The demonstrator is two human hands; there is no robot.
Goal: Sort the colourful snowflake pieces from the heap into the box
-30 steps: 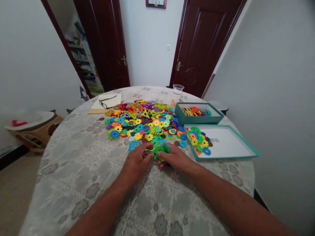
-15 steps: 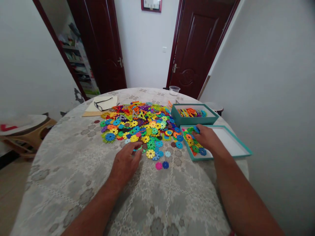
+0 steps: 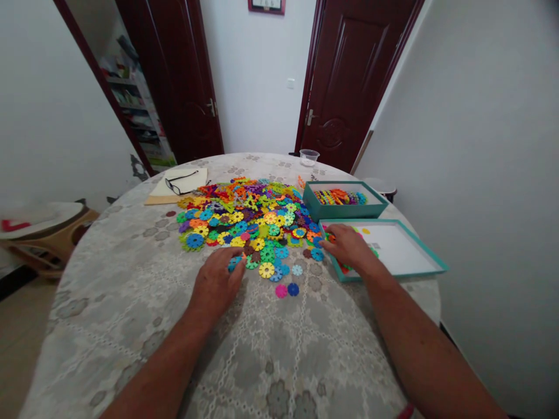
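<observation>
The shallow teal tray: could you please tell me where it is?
In the head view, the tray lies at right, in front of the deeper teal box, the right hand over its left part.

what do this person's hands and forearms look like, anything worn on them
The left hand and right hand are bare, without gloves. The left forearm and right forearm show no sleeve, watch or bracelet. Rings cannot be made out.

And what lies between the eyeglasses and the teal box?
In the head view, the pile of colourful pieces spreads between the eyeglasses and the teal box.
</observation>
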